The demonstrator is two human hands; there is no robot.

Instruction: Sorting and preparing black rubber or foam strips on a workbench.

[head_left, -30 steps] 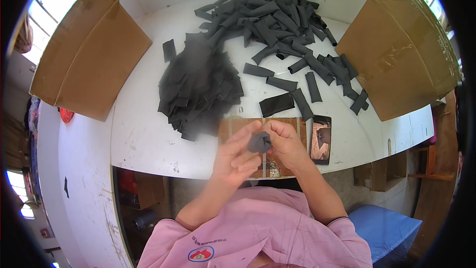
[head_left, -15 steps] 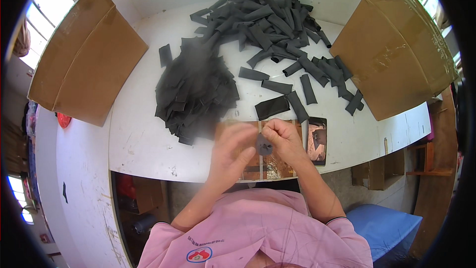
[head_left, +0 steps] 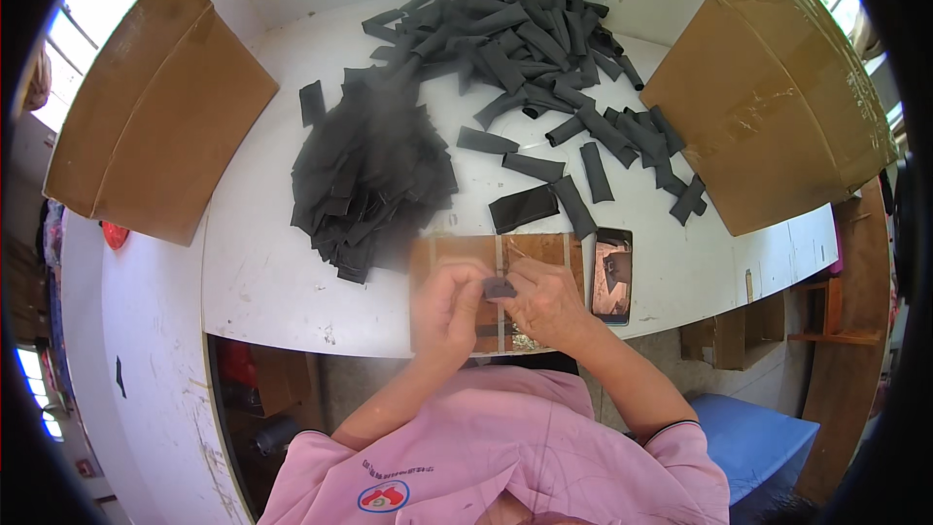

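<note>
Both hands pinch one small black piece over the brown board.
Left hand (head_left: 449,303) and right hand (head_left: 546,303) fingers close on the black piece (head_left: 500,287), seemingly steadying it from both ends above the board (head_left: 457,253) at the bench (head_left: 262,272) edge.

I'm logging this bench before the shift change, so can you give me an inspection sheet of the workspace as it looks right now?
Surface: white table, scuffed, with a brown board at its near edge.
Job's things: small dark piece pinched between left hand and right hand over the board.
Clutter: flat black pieces heaped; loose black strips spread behind; phone beside the board.
Grippers: both hands closed on the piece.
Cables: nothing seen.
Surroundings: cardboard sheet left, cardboard sheet right, blue seat, windows at the edges.
</note>
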